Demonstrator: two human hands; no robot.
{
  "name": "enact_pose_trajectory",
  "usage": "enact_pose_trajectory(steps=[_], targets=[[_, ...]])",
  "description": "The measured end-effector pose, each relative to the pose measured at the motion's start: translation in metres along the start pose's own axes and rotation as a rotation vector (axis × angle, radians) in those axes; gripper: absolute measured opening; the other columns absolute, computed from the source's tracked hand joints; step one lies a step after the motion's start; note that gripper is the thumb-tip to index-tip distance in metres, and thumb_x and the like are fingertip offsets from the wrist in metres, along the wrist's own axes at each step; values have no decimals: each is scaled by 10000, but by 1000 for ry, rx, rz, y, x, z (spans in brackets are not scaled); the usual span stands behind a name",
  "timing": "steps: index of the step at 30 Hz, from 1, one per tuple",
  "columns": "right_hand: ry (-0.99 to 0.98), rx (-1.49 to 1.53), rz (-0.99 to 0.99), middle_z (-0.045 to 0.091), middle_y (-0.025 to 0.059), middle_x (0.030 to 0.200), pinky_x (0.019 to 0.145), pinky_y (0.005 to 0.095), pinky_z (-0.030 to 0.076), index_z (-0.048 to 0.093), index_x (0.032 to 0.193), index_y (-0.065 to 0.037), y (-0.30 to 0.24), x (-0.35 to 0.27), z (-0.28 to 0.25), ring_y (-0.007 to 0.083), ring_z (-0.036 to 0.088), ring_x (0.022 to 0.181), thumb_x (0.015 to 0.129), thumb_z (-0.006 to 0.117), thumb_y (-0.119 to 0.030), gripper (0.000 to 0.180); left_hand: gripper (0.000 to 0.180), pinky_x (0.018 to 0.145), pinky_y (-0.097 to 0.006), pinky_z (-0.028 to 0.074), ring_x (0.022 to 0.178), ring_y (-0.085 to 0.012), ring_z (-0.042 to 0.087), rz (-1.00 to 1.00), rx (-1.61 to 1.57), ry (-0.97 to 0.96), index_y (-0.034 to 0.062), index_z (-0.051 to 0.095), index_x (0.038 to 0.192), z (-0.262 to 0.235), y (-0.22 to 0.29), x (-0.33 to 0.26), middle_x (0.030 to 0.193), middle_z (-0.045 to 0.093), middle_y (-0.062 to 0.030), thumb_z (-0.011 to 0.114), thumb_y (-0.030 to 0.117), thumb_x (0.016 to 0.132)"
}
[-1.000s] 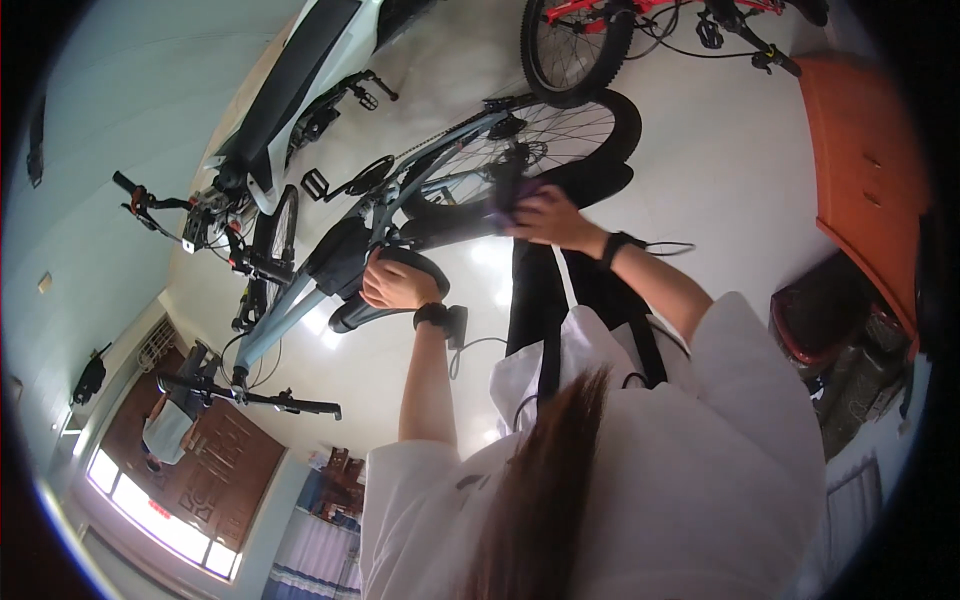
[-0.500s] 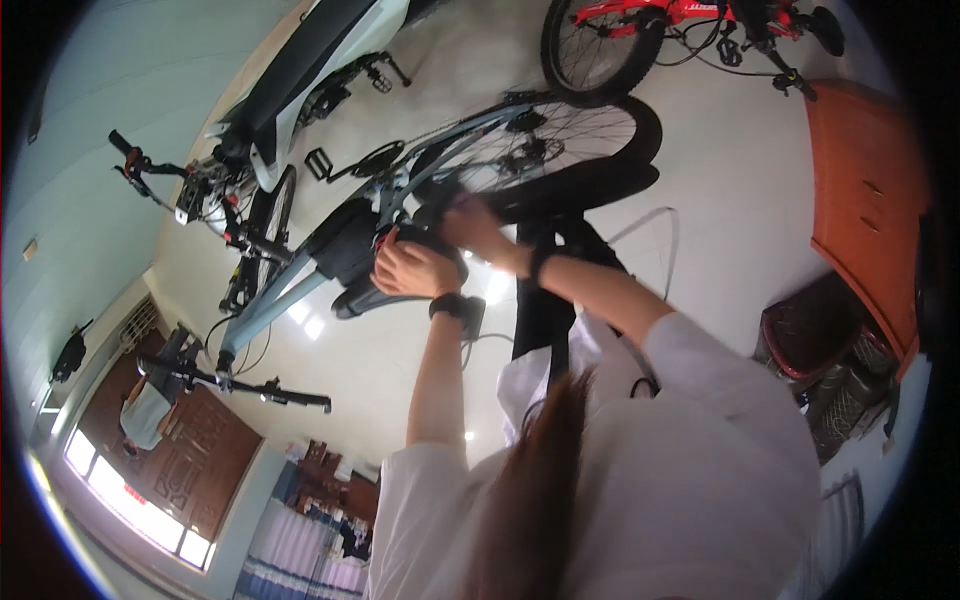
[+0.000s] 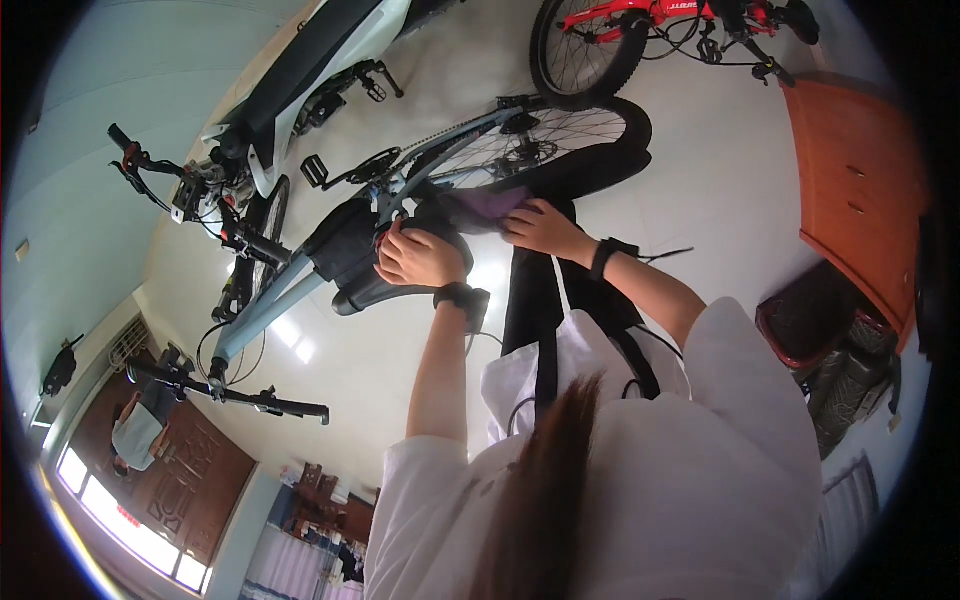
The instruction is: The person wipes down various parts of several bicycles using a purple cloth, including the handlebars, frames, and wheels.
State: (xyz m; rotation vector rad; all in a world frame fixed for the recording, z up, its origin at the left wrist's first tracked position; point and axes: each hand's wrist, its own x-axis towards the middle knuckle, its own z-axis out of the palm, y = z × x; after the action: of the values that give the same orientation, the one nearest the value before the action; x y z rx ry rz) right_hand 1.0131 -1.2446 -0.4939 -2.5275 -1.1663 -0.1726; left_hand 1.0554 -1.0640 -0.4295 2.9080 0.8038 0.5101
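Note:
A grey-blue bicycle (image 3: 272, 308) stands before me, its black saddle (image 3: 375, 298) below my hands. My left hand (image 3: 425, 260) is curled over the saddle, fingertips by the seat post, where a small red bit shows; its palm side is hidden. To the right, my right hand (image 3: 548, 230) pinches a dark purple cloth (image 3: 492, 203), which is spread from the fingers over the saddle's wide rear part. Both wrists wear black bands. A black bag (image 3: 340, 243) hangs on the frame near the seat post.
Beyond the bicycle stand a white-and-black electric bike (image 3: 300, 100) and a red bicycle (image 3: 655, 15). An orange cabinet (image 3: 850, 180) is at the right, dark chairs (image 3: 815, 320) below it. Another person (image 3: 138, 435) is at far left by a brown door (image 3: 195, 480).
My right hand has drawn back to the right and slowed from a blur; the purple cloth now shows plainly in it. My left hand stays at the saddle.

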Motion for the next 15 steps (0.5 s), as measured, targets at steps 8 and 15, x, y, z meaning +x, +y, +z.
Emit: enact_pose_trajectory(steps=[8, 15], targets=[[160, 144, 505, 555, 27, 1080, 784, 371, 378, 563, 1053, -191, -4, 54, -38, 208, 493, 968, 756, 547, -151, 300, 205, 954, -409, 259, 942, -206, 482, 31, 5, 36, 155, 598, 917, 4, 5, 0, 923, 551, -21, 413, 171, 829], [340, 653, 556, 603, 102, 877, 703, 389, 431, 551, 997, -116, 33, 128, -34, 304, 543, 815, 737, 542, -49, 269, 193, 953, -431, 264, 929, -208, 492, 59, -18, 61, 147, 593, 901, 8, 4, -1, 906, 549, -27, 412, 192, 851]])
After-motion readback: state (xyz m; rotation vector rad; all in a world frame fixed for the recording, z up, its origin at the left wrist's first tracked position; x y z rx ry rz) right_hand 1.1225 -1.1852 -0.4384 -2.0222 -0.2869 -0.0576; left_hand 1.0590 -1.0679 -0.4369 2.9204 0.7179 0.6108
